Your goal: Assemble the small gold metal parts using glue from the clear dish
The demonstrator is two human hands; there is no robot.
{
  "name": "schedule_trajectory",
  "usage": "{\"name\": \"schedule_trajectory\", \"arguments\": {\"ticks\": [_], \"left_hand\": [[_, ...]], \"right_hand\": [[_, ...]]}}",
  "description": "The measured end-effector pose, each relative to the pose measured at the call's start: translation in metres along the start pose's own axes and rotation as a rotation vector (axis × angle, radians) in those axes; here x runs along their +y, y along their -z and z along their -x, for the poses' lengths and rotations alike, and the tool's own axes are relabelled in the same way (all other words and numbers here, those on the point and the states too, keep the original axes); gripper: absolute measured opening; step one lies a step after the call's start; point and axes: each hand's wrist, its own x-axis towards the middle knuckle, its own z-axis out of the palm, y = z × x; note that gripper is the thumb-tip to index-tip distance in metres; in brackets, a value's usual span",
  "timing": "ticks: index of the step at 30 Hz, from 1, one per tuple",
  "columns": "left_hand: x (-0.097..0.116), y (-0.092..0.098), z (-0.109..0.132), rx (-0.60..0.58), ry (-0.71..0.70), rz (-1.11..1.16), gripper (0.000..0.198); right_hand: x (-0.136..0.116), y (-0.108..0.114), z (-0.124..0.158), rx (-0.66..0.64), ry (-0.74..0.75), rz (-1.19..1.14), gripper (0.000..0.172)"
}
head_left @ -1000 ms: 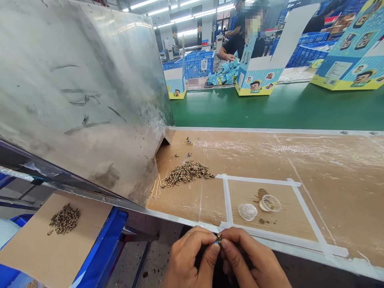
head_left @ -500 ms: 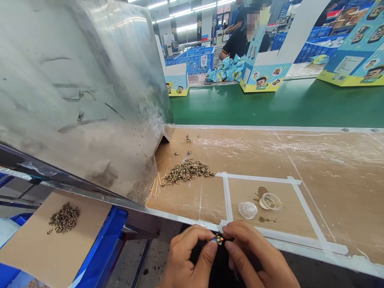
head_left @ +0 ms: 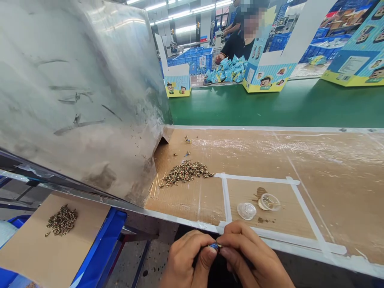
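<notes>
Just below the table's front edge, my left hand pinches a tiny blue and yellowish piece between thumb and forefinger. My right hand closes on the other end of the same piece, its fingertips nearly touching the left ones. Much of the piece is hidden by the fingers. Beyond my hands, a clear round lid lies beside a small clear cup with a thin stick across it, inside a white tape outline. A heap of small dark and gold pieces sits to the left, near several thin wooden sticks.
A large metal panel rises at left. Another heap rests on cardboard over a blue crate. Printed boxes stand along a green belt; a person is behind it, by blue packets.
Both hands have drawn closer around the piece, which now shows more blue and less of its multicoloured end. The person behind the belt has shifted an arm toward the packets.
</notes>
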Motion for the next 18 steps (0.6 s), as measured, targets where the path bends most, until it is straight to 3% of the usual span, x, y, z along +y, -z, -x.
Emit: {"name": "schedule_trajectory", "arguments": {"ticks": [8,18], "left_hand": [[0.003,0.004,-0.006,-0.036,-0.183,-0.088,0.016],[0.007,0.003,-0.007,-0.063,-0.183,-0.115,0.016]], "right_hand": [[0.001,0.002,0.005,-0.082,-0.095,-0.016,0.020],[-0.006,0.000,0.002,-0.057,0.007,0.020,0.020]]}}
